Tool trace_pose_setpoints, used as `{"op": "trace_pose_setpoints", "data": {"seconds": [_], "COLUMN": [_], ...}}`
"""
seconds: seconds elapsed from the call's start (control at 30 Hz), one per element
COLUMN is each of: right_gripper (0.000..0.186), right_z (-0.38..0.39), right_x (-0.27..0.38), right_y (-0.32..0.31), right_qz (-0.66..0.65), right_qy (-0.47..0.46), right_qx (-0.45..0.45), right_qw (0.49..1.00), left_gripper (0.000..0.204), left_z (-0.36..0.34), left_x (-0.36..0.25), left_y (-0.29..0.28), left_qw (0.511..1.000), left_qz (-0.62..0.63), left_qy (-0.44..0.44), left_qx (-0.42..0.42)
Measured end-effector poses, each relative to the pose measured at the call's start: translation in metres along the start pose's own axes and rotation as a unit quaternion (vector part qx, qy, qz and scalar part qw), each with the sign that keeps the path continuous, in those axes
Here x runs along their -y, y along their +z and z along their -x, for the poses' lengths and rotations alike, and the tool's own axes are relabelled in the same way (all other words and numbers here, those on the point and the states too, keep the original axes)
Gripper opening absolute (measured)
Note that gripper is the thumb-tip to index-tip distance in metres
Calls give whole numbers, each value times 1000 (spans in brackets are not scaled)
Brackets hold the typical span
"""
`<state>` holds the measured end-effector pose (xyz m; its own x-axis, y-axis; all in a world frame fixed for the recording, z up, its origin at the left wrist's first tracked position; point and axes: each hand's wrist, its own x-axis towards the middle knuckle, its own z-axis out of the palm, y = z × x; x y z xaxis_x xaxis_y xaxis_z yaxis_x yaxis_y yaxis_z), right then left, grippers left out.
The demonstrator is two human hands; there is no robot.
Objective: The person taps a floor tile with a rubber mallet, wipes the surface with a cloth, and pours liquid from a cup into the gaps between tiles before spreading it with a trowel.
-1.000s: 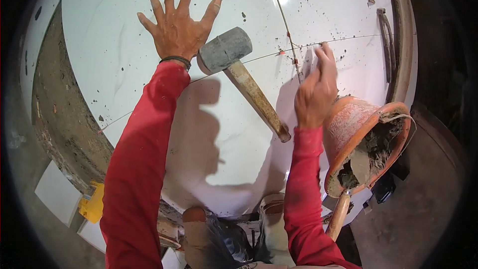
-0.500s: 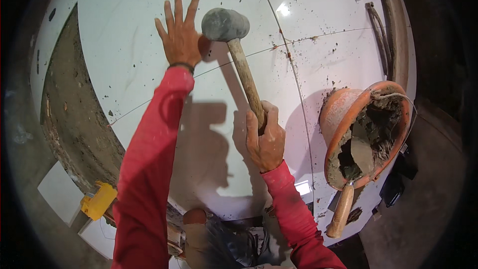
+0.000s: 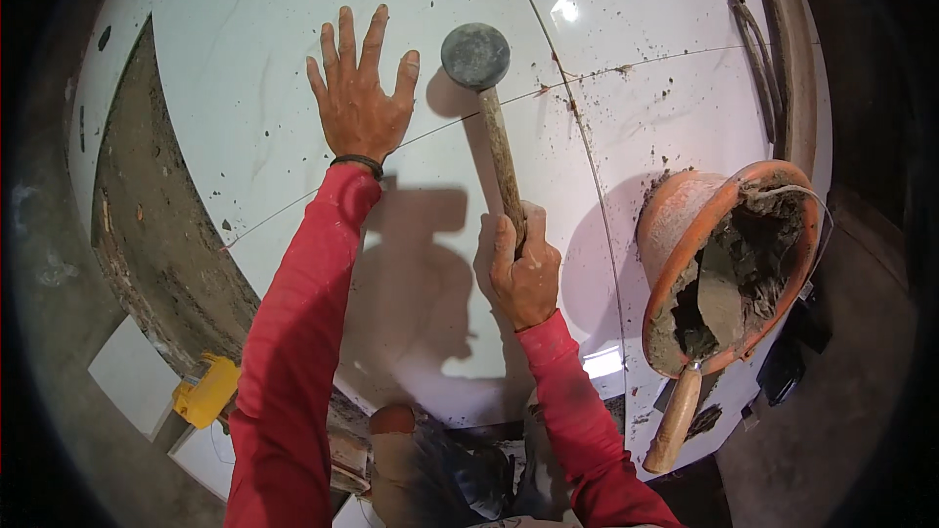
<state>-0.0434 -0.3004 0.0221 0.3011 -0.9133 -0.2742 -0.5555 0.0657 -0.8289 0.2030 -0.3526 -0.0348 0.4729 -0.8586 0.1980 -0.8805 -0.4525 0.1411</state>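
My left hand (image 3: 362, 98) lies flat with fingers spread on a white glossy floor tile (image 3: 264, 117), close to the thin joint line. In my right hand (image 3: 525, 274) is a rubber mallet (image 3: 504, 152), gripped low on its worn wooden handle. The mallet's dark grey round head stands to the right of my left hand, one face toward me, over the joint line. Its shadow falls on the tile to its left; whether the head touches the tile I cannot tell.
An orange bucket (image 3: 675, 225) of wet mortar lies tipped at the right, with a wooden-handled trowel (image 3: 675, 416) in its mouth. Beyond it lies a bent dark metal bar (image 3: 758, 68). A strip of bare mortar bed (image 3: 156, 186) and a yellow tool (image 3: 205, 391) are at the left. Crumbs dot the tiles.
The mallet's head has swung right, away from my left hand, and turned its face toward me. My left hand has slid slightly nearer, and its thumb now shows.
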Motion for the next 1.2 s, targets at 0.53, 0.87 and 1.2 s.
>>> {"op": "trace_pose_setpoints", "data": {"seconds": [0.53, 0.87, 1.2], "right_gripper": [51, 30, 27], "right_z": [56, -130, -132], "right_x": [-41, -15, -30], "right_y": [-63, -11, -27], "right_qz": [178, 305, 262], "right_qy": [-84, -194, -171], "right_qx": [-48, -242, -229], "right_qw": [979, 901, 922], "left_gripper": [68, 57, 58], "left_z": [50, 133, 232], "left_x": [-16, -36, -57], "left_y": [-10, -44, -74], "left_qw": [1000, 998, 994], "left_qz": [-4, 49, 65], "left_qy": [24, 11, -69], "left_qx": [6, 42, 57]}}
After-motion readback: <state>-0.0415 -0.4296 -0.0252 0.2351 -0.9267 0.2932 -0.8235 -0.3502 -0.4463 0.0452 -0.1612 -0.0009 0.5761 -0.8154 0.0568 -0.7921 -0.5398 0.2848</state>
